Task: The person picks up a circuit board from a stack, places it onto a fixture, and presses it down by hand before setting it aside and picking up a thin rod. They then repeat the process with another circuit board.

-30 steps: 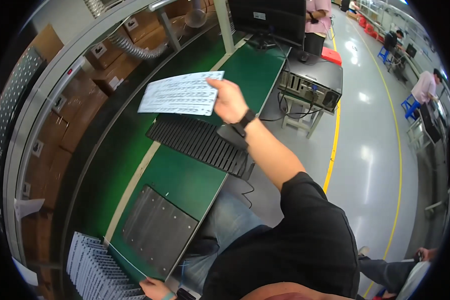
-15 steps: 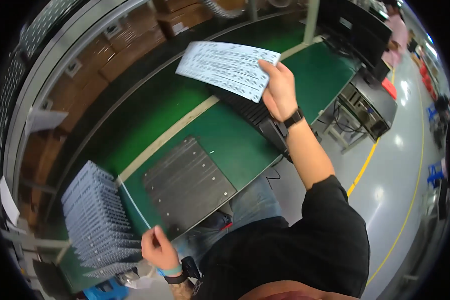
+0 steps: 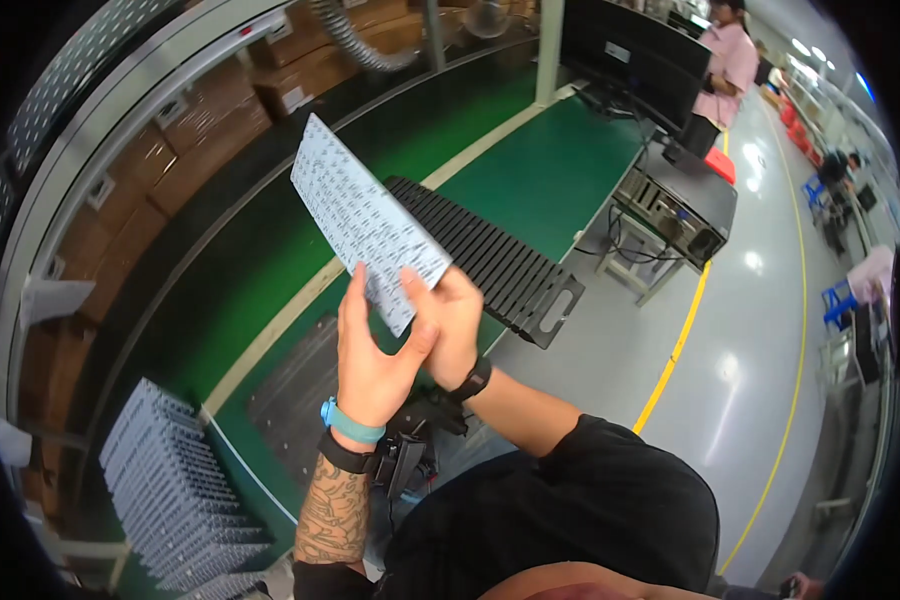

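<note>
A thin, pale blue panel (image 3: 360, 215) covered in small dark marks is held up at a slant over the bench. My right hand (image 3: 450, 325) grips its near right end, with the thumb on the marked face. My left hand (image 3: 378, 365) meets the panel's lower end, its fingertips at the left edge and its thumb close to my right hand. Beneath the left hand lies a dark, flat plate (image 3: 295, 395) dotted with small light spots, partly hidden by my arm. At lower left stands a tall stack of similar pale panels (image 3: 170, 480).
A black slotted rack (image 3: 480, 255) with a handle opening juts past the green bench's (image 3: 540, 165) front edge. A monitor (image 3: 635, 60) stands at the far end, by a dark equipment case (image 3: 670, 200). Cardboard boxes (image 3: 190, 140) line the left; a person in pink (image 3: 727, 65) stands beyond.
My right hand has brought the panel nearer and tilted it more steeply. My left hand has risen from beside the stack to the panel. The view has shifted, and the slotted rack shows more fully.
</note>
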Motion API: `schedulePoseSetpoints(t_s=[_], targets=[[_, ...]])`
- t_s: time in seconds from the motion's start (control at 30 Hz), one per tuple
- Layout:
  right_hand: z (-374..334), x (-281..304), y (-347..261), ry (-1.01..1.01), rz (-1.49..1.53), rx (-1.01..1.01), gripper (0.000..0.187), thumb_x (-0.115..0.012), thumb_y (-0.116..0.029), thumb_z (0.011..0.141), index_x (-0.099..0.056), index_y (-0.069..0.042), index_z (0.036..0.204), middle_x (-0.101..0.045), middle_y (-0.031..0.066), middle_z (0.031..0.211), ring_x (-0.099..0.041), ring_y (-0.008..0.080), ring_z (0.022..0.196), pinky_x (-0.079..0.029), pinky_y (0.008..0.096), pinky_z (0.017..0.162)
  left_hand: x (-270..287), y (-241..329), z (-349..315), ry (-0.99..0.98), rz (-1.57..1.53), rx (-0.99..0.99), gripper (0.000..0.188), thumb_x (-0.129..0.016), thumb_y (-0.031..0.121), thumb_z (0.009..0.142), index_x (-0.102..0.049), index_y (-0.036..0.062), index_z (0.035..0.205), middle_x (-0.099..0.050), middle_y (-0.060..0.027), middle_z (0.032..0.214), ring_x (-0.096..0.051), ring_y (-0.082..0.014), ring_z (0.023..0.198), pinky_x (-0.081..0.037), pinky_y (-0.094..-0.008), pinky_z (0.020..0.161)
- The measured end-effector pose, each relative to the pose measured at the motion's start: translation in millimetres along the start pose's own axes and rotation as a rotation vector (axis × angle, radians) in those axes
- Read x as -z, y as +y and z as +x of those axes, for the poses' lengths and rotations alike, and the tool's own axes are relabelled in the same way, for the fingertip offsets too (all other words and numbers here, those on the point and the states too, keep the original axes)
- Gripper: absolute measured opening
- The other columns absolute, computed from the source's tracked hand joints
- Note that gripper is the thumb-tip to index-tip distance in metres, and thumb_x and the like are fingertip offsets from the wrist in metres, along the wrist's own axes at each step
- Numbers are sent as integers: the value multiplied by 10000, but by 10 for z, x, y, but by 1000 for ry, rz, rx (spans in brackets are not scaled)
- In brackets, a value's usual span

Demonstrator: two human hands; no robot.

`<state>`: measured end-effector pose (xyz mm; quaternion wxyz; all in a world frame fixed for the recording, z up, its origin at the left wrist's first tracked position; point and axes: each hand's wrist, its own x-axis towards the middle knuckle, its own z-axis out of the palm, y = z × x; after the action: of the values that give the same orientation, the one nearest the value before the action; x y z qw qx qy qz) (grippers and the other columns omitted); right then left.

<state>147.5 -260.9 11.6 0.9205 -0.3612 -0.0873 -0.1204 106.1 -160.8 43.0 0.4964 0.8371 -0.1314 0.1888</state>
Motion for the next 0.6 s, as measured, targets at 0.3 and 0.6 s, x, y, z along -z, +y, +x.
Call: schedulePoseSetpoints(t_s=[0.3, 0.6], targets=[[-105, -33, 262, -491, -818, 670, 487, -665, -2, 839, -602, 44, 1320, -529, 227, 1434, -506, 373, 1323, -430, 434, 1097, 30, -297, 9, 128, -742, 212, 676, -592, 444, 1008, -409, -23, 1461, -565, -164, 1339, -551, -265, 1236, -441, -397, 1062], [-194, -73, 355, -898, -912, 458, 494, -644, -33, 834, -590, 40, 1319, -455, 258, 1484, -418, 427, 1396, -354, 480, 1161, 371, -1157, -322, 200, -1349, 478, 611, -394, 503, 1079, -444, 20, 1451, -578, -139, 1332, -580, -232, 1191, -467, -407, 1025]])
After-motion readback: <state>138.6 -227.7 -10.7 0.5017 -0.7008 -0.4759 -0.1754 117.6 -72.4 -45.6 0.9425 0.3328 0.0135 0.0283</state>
